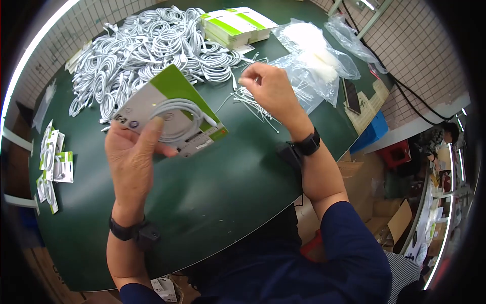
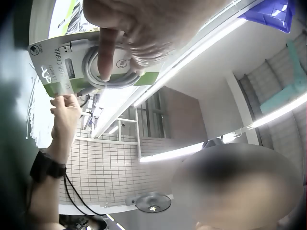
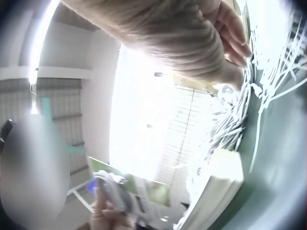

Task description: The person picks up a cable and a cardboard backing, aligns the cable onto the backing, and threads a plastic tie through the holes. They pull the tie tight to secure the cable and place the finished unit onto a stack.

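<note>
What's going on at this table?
A person's left hand holds a card with a coiled cable on it. The right hand hovers by the white ties; whether it holds one is unclear. Beyond lie a heap of cables and a stack of cards, with carded cables at the table's left.

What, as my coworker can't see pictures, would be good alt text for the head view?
A person's left hand holds up a green-and-grey card with a coiled grey cable over a dark green table. The right hand hovers near thin white ties. Beyond lie a heap of coiled cables and a stack of green-and-white cards.
</note>
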